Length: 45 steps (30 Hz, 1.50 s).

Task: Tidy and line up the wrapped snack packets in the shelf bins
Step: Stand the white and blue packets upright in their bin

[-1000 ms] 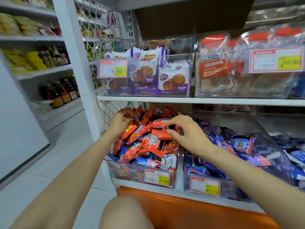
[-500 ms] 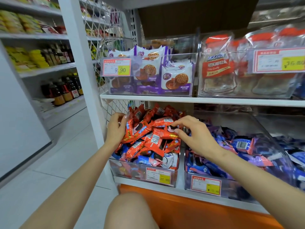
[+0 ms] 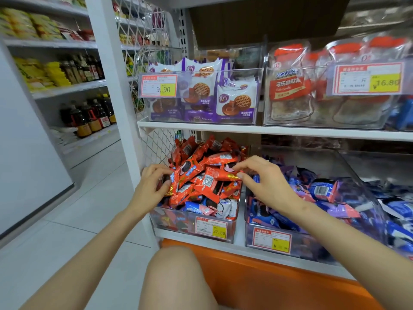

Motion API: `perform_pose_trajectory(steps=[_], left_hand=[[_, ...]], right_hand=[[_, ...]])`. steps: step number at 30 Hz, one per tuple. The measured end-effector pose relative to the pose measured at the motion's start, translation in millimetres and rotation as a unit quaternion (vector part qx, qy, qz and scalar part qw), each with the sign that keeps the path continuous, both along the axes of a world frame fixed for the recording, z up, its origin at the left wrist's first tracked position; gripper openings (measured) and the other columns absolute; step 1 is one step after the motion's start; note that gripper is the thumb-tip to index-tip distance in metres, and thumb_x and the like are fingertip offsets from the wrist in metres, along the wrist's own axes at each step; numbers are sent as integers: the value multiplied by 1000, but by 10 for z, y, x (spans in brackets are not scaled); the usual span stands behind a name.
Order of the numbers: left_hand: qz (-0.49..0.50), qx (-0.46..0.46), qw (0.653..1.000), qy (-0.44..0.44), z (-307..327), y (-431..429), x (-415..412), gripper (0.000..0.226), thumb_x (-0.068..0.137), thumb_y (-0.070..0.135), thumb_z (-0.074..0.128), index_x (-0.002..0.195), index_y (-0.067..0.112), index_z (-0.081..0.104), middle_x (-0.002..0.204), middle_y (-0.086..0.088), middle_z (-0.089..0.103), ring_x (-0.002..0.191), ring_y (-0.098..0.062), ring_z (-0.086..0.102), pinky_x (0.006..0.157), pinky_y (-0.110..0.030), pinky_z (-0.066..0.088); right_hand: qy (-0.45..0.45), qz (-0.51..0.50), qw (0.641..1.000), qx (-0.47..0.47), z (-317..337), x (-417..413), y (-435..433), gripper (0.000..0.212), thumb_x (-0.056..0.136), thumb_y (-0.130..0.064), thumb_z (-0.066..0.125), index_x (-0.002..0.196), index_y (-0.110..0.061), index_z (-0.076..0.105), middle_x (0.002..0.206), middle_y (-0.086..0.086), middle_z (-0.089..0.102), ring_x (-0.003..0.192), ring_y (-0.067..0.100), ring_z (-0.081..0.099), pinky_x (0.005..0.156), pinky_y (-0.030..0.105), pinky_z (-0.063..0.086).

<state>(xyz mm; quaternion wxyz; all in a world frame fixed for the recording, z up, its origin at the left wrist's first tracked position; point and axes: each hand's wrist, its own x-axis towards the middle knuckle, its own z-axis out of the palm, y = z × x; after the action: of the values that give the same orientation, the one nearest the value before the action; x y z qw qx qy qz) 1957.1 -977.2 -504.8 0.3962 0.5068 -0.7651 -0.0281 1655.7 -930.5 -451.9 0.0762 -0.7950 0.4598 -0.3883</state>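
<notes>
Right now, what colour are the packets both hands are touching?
The packets are red-orange; the head view shows them best.

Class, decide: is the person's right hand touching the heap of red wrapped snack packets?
Touching. In the head view the right hand pinches a wrapper atop the red wrapped snack packets.

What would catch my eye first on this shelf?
The heap of red snack packets, piled above the rim of the clear bin in the middle of the view. The left hand and right hand pinch packets at either side of it. To its right, a second bin holds blue and purple packets.
</notes>
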Motion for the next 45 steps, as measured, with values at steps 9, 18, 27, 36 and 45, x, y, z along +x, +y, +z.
perform_pose_trajectory(steps=[9,18,27,36,45], left_hand=[[33,-10,999,34,18,112,-72,46,80,46,39,108,13,57,110,4,49,106,-9,39,89,-33,40],[-102,-89,991,-15,452,404,-1124,29,83,28,46,104,12,59,109,1,54,106,-8,43,92,-11,30],[-259,-16,966,-12,446,555,-2583,39,84,13,60,121,8,48,120,-5,42,107,-13,46,90,-21,37],[-303,4,950,-70,397,512,-3619,38,82,25,60,114,5,55,114,-12,50,107,-27,48,91,-34,36],[-285,47,950,-122,236,249,-3965,66,77,62,39,122,15,53,130,-4,45,124,-20,37,93,-24,23]], right_hand=[[-6,3,1000,11,-6,-93,43,20,90,-16,60,108,-21,67,101,-8,63,94,7,58,89,33,49],[32,-19,999,31,-1,-439,151,25,90,-18,60,115,-22,64,106,-5,62,95,8,56,86,26,46],[35,-114,990,75,2,-1496,490,38,84,-15,68,121,-19,58,105,-8,60,90,17,62,85,33,49],[-3,-271,956,117,6,-2791,778,39,83,-13,70,120,-11,59,106,8,67,88,14,58,79,16,40],[316,-138,892,291,-444,-3043,626,80,77,-57,66,145,-39,27,152,0,27,139,23,23,114,48,16]])
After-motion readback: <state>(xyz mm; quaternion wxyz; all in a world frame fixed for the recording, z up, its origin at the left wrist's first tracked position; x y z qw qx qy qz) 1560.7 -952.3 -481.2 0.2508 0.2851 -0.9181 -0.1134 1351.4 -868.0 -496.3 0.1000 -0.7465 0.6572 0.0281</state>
